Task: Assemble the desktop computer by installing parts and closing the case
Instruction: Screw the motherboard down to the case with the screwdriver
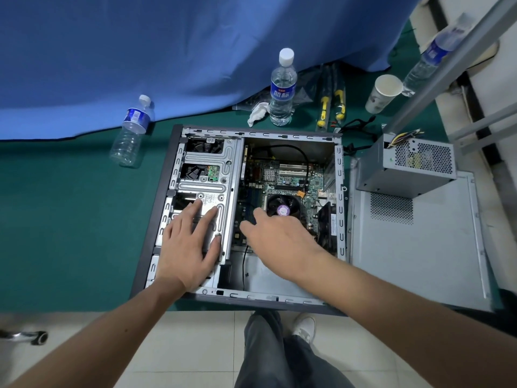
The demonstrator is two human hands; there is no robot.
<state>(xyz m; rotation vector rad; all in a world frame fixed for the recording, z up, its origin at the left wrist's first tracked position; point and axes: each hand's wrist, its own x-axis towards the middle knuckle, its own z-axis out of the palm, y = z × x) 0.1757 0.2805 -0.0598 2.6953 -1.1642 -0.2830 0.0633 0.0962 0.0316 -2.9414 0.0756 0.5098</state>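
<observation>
Both hands [190,245] inside open case [340,197]

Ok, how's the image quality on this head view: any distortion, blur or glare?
Head view: wide-angle bending curves the metal rails at the right edge; centre sharp, motherboard detail readable; the bottle at top right smeared; lighting even and soft, no harsh glare on the case.

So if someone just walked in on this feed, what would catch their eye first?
The open grey metal computer case lying on the green table, its green motherboard exposed. The left hand presses flat on the silver drive cage while the right hand reaches over the black CPU fan. The loose grey power supply box sits to the right.
</observation>
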